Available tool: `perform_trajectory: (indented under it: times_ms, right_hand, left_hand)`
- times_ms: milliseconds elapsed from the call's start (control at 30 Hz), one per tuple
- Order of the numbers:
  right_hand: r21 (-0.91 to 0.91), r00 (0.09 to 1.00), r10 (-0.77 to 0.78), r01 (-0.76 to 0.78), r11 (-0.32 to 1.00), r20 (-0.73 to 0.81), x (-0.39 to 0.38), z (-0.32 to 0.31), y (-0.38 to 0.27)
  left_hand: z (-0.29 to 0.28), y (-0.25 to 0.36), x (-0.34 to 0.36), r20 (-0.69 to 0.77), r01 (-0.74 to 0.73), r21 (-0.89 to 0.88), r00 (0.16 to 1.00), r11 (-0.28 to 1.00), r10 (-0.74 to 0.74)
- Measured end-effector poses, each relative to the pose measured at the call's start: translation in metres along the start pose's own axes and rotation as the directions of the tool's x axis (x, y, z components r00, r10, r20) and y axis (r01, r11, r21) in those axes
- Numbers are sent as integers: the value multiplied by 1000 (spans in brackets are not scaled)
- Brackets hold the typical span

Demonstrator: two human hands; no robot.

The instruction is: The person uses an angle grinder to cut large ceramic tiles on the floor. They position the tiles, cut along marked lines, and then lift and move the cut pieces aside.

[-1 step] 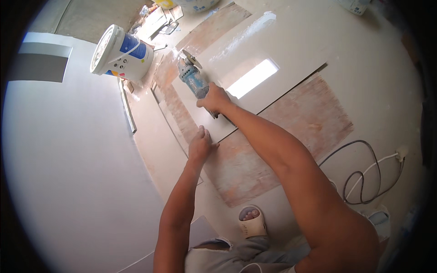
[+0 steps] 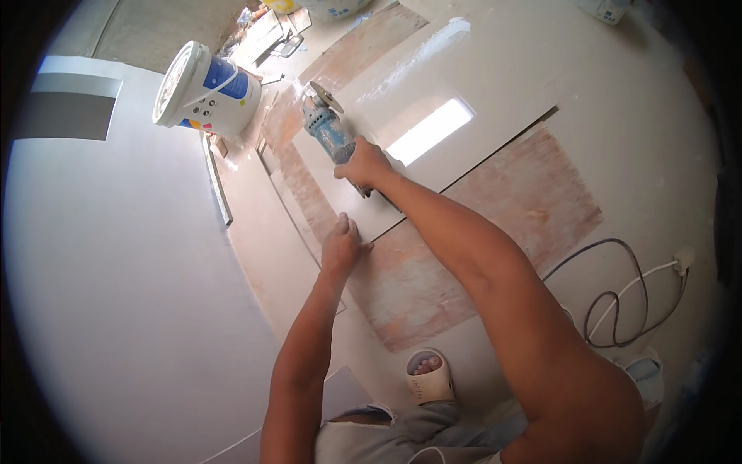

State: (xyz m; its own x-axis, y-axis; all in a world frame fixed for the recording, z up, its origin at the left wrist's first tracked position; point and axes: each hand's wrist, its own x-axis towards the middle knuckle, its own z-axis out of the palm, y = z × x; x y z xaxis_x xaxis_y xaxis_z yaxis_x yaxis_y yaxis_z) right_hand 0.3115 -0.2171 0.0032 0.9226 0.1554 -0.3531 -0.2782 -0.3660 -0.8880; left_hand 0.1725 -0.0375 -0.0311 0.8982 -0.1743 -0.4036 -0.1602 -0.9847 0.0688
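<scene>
My right hand (image 2: pixel 365 165) is wrapped round the body of a blue angle grinder (image 2: pixel 331 136). Its round disc points away from me, over a large glossy off-white tile (image 2: pixel 487 131). I cannot tell whether the disc is spinning or touching the tile. Nearer to me, my left hand (image 2: pixel 340 246) rests at the tile's near left corner. Its fingers stretch forward on the surface, and the thumb lies apart along the near edge.
A reddish, dusty board (image 2: pixel 533 209) lies along the tile's near side. At the far left stands a white bucket (image 2: pixel 224 97), with tile scraps (image 2: pixel 263 39) beyond it. A dark cable (image 2: pixel 618 298) coils at right. My sandalled foot (image 2: pixel 427 375) is close by.
</scene>
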Motion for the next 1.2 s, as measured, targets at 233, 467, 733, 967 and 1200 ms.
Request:
perform_trajectory:
  times_ms: [233,467,733,967,1200]
  right_hand:
    - [-12,1000,11,-11,1000,-16,47,-5,-1]
    - [-7,998,17,-17,1000,-53,64,0,1]
    - [4,999,44,-44,999,-25,80,-7,-1]
    - [-22,992,121,-121,992,32,83,-10,-6]
    - [-2,990,128,-128,992,51,81,-12,-7]
  left_hand:
    - [-11,10,8,15,-6,168,1000,986,3]
    - [-24,22,10,79,35,184,996,982,-50]
    - [-25,26,12,104,59,194,991,979,-81]
    - [-29,29,13,140,79,186,984,979,-106]
    - [-25,24,13,128,41,193,990,980,-66]
